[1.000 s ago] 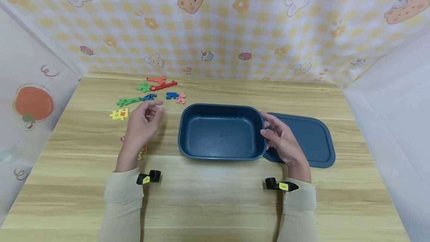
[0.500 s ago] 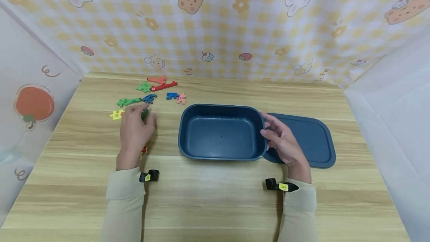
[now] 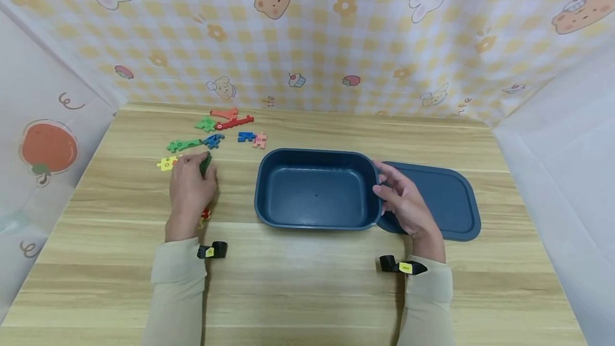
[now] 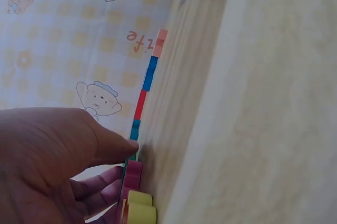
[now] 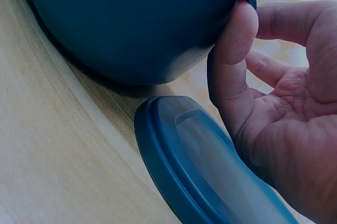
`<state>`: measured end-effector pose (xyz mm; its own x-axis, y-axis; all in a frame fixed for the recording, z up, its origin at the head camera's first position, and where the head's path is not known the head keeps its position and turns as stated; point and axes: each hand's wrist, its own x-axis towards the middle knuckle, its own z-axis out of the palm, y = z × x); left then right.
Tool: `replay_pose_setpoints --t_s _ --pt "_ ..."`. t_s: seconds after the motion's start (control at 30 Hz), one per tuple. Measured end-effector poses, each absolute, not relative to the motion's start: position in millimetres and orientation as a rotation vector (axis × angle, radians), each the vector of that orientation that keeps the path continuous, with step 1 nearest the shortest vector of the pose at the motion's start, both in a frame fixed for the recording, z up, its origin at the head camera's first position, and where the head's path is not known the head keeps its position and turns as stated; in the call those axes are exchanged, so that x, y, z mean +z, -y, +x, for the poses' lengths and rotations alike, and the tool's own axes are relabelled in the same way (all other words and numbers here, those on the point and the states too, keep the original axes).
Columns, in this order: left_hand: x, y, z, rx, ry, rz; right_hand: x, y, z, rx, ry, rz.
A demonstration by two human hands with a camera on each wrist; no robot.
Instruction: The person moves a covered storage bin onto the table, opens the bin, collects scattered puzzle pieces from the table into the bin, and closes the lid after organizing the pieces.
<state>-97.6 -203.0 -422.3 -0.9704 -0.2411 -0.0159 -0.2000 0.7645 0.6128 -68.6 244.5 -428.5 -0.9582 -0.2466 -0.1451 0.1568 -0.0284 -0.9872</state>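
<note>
My left hand [image 3: 190, 192] is low over the table's left side, pinching a dark green puzzle piece [image 3: 205, 164] between thumb and fingers. A yellow puzzle piece [image 3: 166, 163] lies partly behind that hand, and a red and yellow piece [image 3: 204, 214] shows beside the wrist. The left wrist view has a magenta piece [image 4: 132, 174] and a yellow one [image 4: 141, 213] close to the fingers. With thumb and fingers, my right hand [image 3: 407, 204] holds the right rim of a dark blue rectangular box [image 3: 312, 196], whose inside is bare.
Dark blue lid [image 3: 447, 196] lies flat right of the box, partly under the right hand. Beyond the left hand lie several puzzle pieces, among them a long green piece [image 3: 182, 145], a red piece [image 3: 235, 123] and a pink piece [image 3: 259, 140]. A checked curtain [image 3: 307, 41] hangs behind.
My left hand has come down and slightly left among the pieces, and now pinches the dark green one. It covers the pink piece seen earlier. The right hand and box stay put.
</note>
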Motion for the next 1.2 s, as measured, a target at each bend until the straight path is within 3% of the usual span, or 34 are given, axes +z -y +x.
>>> replay_pose_setpoints --t_s 1.2 --pt "-416.6 194.3 -97.1 -0.969 2.940 0.282 -429.1 -245.2 -68.9 -2.059 -1.978 -0.060"
